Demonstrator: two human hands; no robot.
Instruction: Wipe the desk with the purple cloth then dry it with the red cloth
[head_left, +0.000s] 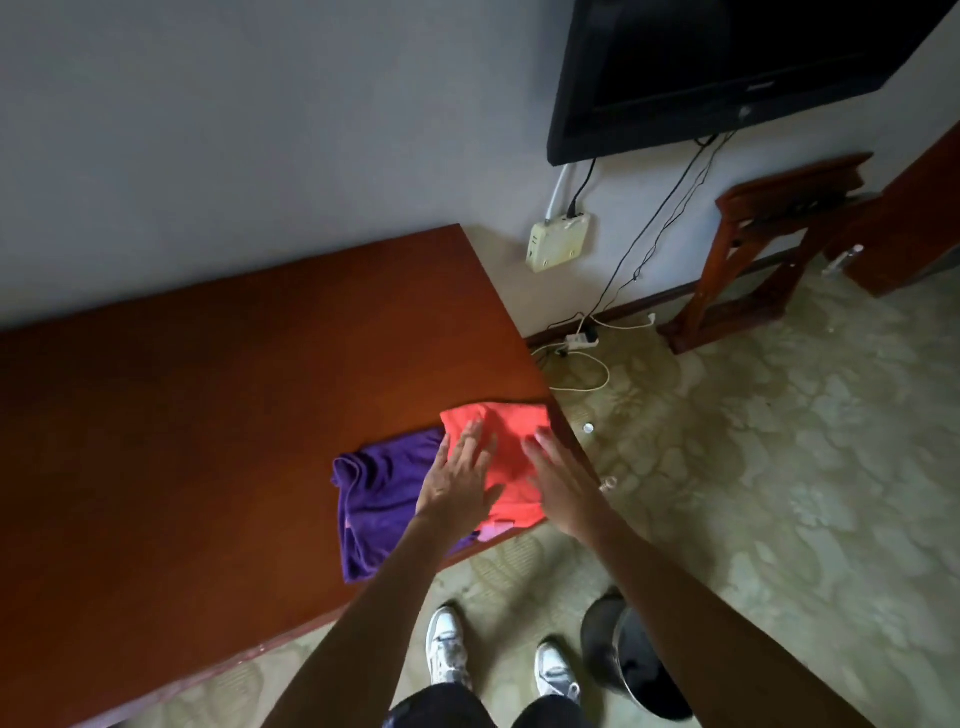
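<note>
1. Left hand (460, 480) flat, fingers straight and spread, palm down on the near-left part of the folded red-orange terry cloth (511, 452); gripping nothing.
2. Right hand (561, 478) also flat, fingers extended and close together, tips resting on the right side of that red-orange cloth; no curl, no pinch.
3. Red-orange cloth lying at the right-hand corner of the reddish-brown wooden desk (208, 415), both sets of fingers on top of it, its far edge clear of them.
4. Crumpled purple terry cloth (379, 499) just to the left, touching the red-orange one and tucked partly beneath it; left wrist passing over its near-right edge. A pale pink patch showing at the desk edge below the red-orange cloth.
5. Beyond the desk corner: patterned beige carpet (779, 467), a small white round cap (588, 428) on it, white cables and a power strip (582, 340) by the skirting.
6. On the wall: a cream socket box (558, 243) and a black flat screen (727, 62) above.
7. Further right, a dark red wooden stand (769, 249).
8. Down at the bottom: white trainers (447, 644) and a black bin (634, 660).
</note>
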